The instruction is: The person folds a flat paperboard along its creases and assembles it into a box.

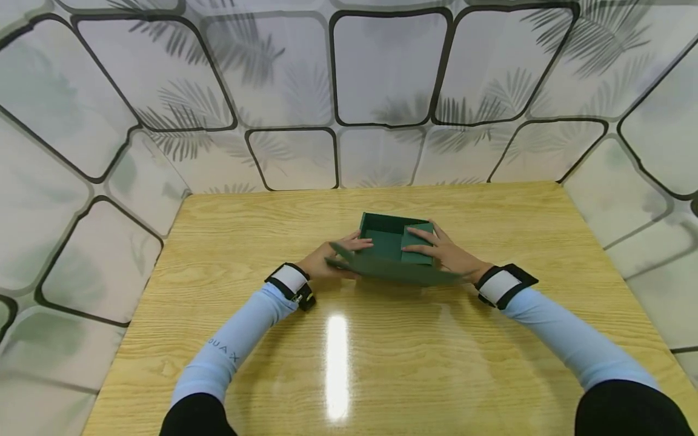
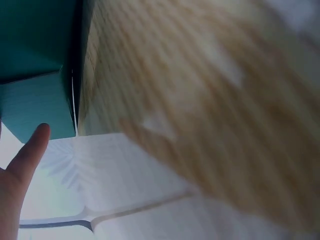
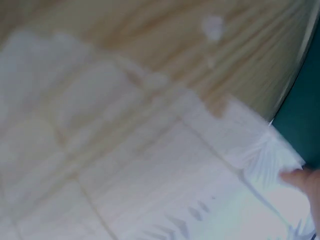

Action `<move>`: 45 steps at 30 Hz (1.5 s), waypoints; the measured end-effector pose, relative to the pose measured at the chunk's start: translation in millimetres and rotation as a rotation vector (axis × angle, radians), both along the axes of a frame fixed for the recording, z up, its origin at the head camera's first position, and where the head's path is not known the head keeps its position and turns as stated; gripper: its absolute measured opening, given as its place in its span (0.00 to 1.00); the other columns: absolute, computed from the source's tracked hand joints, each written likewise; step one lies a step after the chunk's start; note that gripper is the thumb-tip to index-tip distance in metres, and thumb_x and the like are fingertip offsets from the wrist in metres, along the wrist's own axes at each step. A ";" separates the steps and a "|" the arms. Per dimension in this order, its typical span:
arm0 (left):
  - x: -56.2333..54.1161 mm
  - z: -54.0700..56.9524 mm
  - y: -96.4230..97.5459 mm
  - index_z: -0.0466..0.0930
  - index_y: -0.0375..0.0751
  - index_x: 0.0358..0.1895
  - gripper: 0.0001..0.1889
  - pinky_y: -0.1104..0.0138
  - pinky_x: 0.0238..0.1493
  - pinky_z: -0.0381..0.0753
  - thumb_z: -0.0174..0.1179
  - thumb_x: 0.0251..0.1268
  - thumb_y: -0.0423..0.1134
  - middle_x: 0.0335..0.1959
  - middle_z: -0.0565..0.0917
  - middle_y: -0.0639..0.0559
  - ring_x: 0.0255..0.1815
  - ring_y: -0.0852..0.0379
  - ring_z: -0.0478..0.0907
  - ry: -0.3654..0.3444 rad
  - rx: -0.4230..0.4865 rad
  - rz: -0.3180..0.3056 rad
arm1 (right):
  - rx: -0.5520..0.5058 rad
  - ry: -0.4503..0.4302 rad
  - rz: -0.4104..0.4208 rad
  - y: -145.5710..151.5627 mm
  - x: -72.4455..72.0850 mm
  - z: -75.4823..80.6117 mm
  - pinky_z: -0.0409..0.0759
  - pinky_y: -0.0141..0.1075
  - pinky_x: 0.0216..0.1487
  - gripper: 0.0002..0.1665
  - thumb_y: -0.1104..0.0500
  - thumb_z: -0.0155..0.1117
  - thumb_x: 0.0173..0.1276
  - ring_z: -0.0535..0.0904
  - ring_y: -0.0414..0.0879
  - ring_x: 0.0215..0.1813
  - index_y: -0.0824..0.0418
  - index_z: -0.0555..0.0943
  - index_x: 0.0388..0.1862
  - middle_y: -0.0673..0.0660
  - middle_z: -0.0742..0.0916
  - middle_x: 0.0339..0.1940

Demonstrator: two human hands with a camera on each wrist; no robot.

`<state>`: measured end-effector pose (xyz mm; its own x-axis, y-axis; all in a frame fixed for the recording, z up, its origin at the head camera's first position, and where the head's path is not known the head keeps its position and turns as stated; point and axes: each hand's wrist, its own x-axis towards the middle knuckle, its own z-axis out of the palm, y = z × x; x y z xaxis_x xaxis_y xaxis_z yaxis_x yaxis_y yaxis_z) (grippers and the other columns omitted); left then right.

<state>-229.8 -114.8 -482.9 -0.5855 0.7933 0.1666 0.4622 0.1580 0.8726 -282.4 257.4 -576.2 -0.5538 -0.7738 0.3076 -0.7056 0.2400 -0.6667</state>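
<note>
A green cardboard box (image 1: 382,244) stands open on the table in the head view, its long front flap (image 1: 406,271) hanging toward me and blurred. My left hand (image 1: 326,259) holds the box's left side, its fingers reaching over the edge. At the opposite end my right hand (image 1: 454,254) grips the right side, with fingers spread over a folded-in end flap (image 1: 417,257). One digit of the left hand shows beside a green panel (image 2: 37,105) in the left wrist view. The right wrist view catches only a fingertip by a green panel (image 3: 300,120). Both thumbs' contacts are hidden or unclear.
The box rests on a glossy wood-grain table (image 1: 245,242) with a bright light reflection (image 1: 337,363) in front of it. Patterned curtain-like walls (image 1: 294,157) with leaf prints enclose the table at the back and sides.
</note>
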 end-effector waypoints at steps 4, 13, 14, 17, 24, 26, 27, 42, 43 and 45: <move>-2.1 -0.2 -2.7 0.60 0.28 0.70 0.38 0.46 0.53 0.80 0.63 0.53 0.18 0.73 0.57 0.29 0.77 0.31 0.37 0.066 0.006 -0.128 | 0.298 0.154 -0.103 -30.7 55.1 86.1 0.33 0.68 0.72 0.31 0.57 0.67 0.65 0.75 0.66 0.61 0.58 0.73 0.67 0.67 0.70 0.70; -2.4 3.1 -2.9 0.62 0.27 0.69 0.39 0.47 0.52 0.81 0.66 0.50 0.18 0.72 0.60 0.31 0.76 0.29 0.39 0.107 -0.030 -0.124 | 0.403 0.029 -0.229 -40.2 63.4 102.3 0.46 0.73 0.68 0.34 0.55 0.65 0.62 0.47 0.75 0.74 0.58 0.70 0.67 0.69 0.58 0.75; -2.3 2.9 -3.0 0.62 0.26 0.69 0.38 0.48 0.50 0.82 0.65 0.50 0.17 0.72 0.61 0.30 0.76 0.29 0.39 0.104 -0.028 -0.125 | 0.397 -0.004 -0.243 -41.2 64.8 103.3 0.48 0.74 0.66 0.35 0.54 0.64 0.63 0.43 0.76 0.74 0.58 0.68 0.69 0.70 0.54 0.76; -2.7 1.4 -3.0 0.63 0.27 0.68 0.38 0.46 0.60 0.75 0.68 0.52 0.22 0.71 0.62 0.29 0.77 0.30 0.40 0.098 -0.022 -0.125 | 0.374 -0.090 -0.272 -45.4 68.0 107.5 0.53 0.75 0.63 0.40 0.54 0.61 0.62 0.37 0.76 0.75 0.58 0.62 0.73 0.69 0.46 0.77; -2.3 1.2 -4.8 0.69 0.29 0.64 0.45 0.36 0.65 0.63 0.63 0.53 0.63 0.71 0.65 0.33 0.78 0.34 0.38 0.052 -0.033 -0.113 | 0.346 -0.091 -0.325 -54.4 71.0 111.7 0.59 0.70 0.60 0.42 0.57 0.57 0.59 0.43 0.73 0.74 0.63 0.59 0.73 0.72 0.47 0.76; -2.1 1.7 -5.2 0.72 0.29 0.62 0.50 0.34 0.63 0.64 0.59 0.47 0.72 0.71 0.65 0.34 0.79 0.36 0.38 0.046 -0.041 -0.103 | 0.357 -0.082 -0.340 -56.7 71.7 111.8 0.60 0.69 0.59 0.41 0.57 0.56 0.60 0.44 0.74 0.73 0.63 0.60 0.73 0.72 0.48 0.75; -1.7 2.3 -5.2 0.72 0.28 0.61 0.51 0.34 0.63 0.65 0.59 0.46 0.73 0.71 0.66 0.34 0.79 0.36 0.39 0.043 -0.043 -0.100 | 0.365 -0.076 -0.347 -57.6 71.7 111.4 0.61 0.69 0.60 0.40 0.57 0.57 0.61 0.44 0.74 0.73 0.63 0.60 0.73 0.72 0.48 0.76; 0.2 1.7 -0.2 0.78 0.32 0.53 0.22 0.47 0.69 0.66 0.69 0.53 0.26 0.68 0.70 0.35 0.77 0.37 0.48 0.088 -0.062 -0.026 | 0.397 -0.007 -0.355 -41.2 61.6 114.5 0.70 0.65 0.57 0.54 0.51 0.73 0.58 0.57 0.74 0.69 0.61 0.55 0.76 0.74 0.54 0.73; 0.8 2.4 0.8 0.78 0.32 0.55 0.23 0.48 0.70 0.65 0.69 0.54 0.27 0.68 0.69 0.35 0.77 0.38 0.51 0.087 -0.076 0.002 | 0.391 0.004 -0.332 -39.0 59.9 113.2 0.70 0.64 0.58 0.52 0.48 0.72 0.61 0.57 0.74 0.69 0.61 0.55 0.76 0.74 0.54 0.73; 2.1 3.2 2.9 0.80 0.34 0.56 0.23 0.53 0.70 0.67 0.71 0.54 0.31 0.66 0.73 0.37 0.72 0.41 0.63 0.062 -0.099 0.060 | 0.350 -0.098 -0.317 -31.8 49.7 100.7 0.65 0.64 0.64 0.49 0.41 0.63 0.67 0.53 0.72 0.73 0.57 0.54 0.78 0.73 0.52 0.75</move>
